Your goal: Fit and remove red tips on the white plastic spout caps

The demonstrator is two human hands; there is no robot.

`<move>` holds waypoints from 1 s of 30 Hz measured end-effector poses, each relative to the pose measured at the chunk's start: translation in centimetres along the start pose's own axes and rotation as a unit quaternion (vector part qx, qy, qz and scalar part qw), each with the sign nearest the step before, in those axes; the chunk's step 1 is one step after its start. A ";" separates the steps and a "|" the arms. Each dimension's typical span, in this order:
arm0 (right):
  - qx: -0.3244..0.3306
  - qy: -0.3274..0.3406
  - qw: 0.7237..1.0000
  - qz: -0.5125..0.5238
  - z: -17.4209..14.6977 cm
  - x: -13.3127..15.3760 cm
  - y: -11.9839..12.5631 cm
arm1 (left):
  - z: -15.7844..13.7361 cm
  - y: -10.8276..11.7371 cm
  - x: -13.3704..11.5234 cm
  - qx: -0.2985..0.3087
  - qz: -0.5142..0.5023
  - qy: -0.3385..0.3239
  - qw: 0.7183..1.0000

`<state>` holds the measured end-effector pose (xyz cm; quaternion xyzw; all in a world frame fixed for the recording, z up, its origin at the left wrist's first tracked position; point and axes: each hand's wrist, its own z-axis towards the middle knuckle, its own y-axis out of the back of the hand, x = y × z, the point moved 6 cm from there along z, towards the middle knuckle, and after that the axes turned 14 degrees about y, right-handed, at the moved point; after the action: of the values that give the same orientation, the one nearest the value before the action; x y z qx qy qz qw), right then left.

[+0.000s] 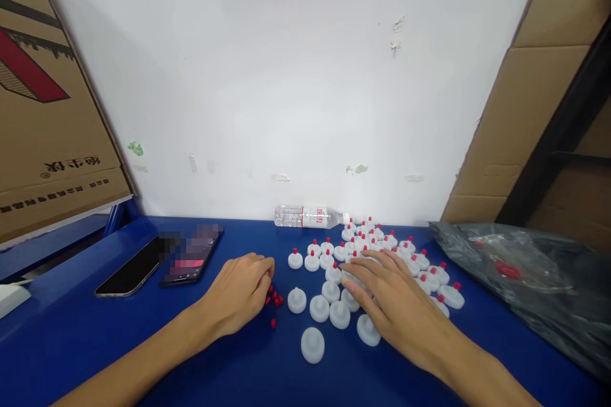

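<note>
My left hand (241, 289) rests on the blue table with its fingers curled in. Right beside it lie several small red caps (275, 298), partly behind the fingers. Whatever those fingers may hold is hidden. My right hand (391, 296) reaches over a group of round white caps with nozzles, its fingers stretched out and apart; it covers some of them. Bare-nozzled white caps, such as the nearest one (312, 345), sit between my hands. Farther back and to the right, many white caps (295, 259) stand upright with red tips on.
A clear plastic bottle (305, 216) lies along the wall. Two phones, one black (131, 270) and one with its screen lit (193, 257), are on the left. A dark plastic bag (534, 292) holding red pieces covers the right side. Cardboard (52, 108) stands at left.
</note>
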<state>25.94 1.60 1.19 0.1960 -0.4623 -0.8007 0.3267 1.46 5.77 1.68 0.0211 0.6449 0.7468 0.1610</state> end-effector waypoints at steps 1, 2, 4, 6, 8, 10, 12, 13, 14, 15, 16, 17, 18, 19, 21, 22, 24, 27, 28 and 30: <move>0.009 -0.001 1.000 -0.001 -0.2 0.0 -0.2 | 0.0 0.1 0.0 -0.004 -0.004 0.000 1.000; 0.018 -0.003 1.000 0.000 -0.3 0.0 -0.4 | -0.1 0.2 0.0 -0.009 -0.008 -0.001 1.000; 0.031 -0.002 0.999 0.006 -0.5 0.0 -0.6 | -0.2 0.5 -0.1 -0.020 -0.016 -0.006 1.000; 0.021 -0.001 1.000 0.012 -0.3 0.0 -0.2 | -0.3 0.7 -0.2 -0.031 -0.023 -0.013 0.999; -0.019 -0.009 1.000 0.019 0.0 0.0 0.7 | -0.4 0.9 -0.3 -0.044 -0.029 -0.016 0.998; -0.080 -0.024 0.996 0.030 0.4 0.1 2.0 | -0.7 1.3 -0.5 -0.064 -0.045 -0.019 0.997; -0.130 -0.031 0.990 0.048 0.6 0.4 2.9 | -1.2 1.8 -1.0 -0.086 -0.073 -0.034 0.993; -0.142 -0.024 0.988 0.059 0.7 0.8 3.0 | -1.5 1.9 -1.3 -0.092 -0.090 -0.048 0.990; -0.144 -0.007 0.987 0.069 0.9 1.3 3.0 | -1.9 2.0 -1.7 -0.094 -0.105 -0.065 0.988; -0.138 0.018 0.987 0.078 1.0 1.9 2.8 | -2.4 2.0 -2.2 -0.092 -0.118 -0.083 0.985; -0.128 0.049 0.987 0.084 1.1 2.6 2.5 | -2.9 1.9 -2.7 -0.087 -0.129 -0.101 0.983; -0.121 0.082 0.985 0.089 1.2 3.4 2.3 | -3.4 1.7 -3.2 -0.081 -0.138 -0.120 0.980; -0.119 0.113 0.982 0.094 1.3 4.2 2.1 | -3.9 1.5 -3.7 -0.075 -0.144 -0.138 0.977; -0.122 0.141 0.977 0.099 1.4 4.9 2.0 | -4.3 1.3 -4.1 -0.068 -0.148 -0.156 0.974; -0.137 0.188 0.966 0.114 1.5 6.3 2.0 | -4.9 1.0 -4.9 -0.060 -0.143 -0.181 0.971; -0.145 0.207 0.960 0.120 1.6 6.9 2.0 | -5.1 0.8 -5.2 -0.056 -0.134 -0.191 0.971; -0.157 0.233 0.952 0.123 1.7 7.7 2.3 | -5.2 0.7 -5.6 -0.044 -0.112 -0.208 0.971; -0.150 0.248 0.950 0.121 1.8 8.3 2.6 | -5.5 0.6 -5.8 -0.010 -0.119 -0.227 0.966; -0.146 0.253 0.949 0.114 1.9 8.4 2.7 | -5.6 0.6 -5.6 0.001 -0.147 -0.215 0.966; -0.150 0.267 0.948 0.091 2.0 8.6 3.0 | -5.6 0.5 -4.9 0.026 -0.234 -0.145 0.961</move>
<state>19.63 -4.32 4.71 0.3086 -0.2486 -0.7460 0.5352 4.65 -0.91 2.05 -0.0181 0.6205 0.6605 0.4223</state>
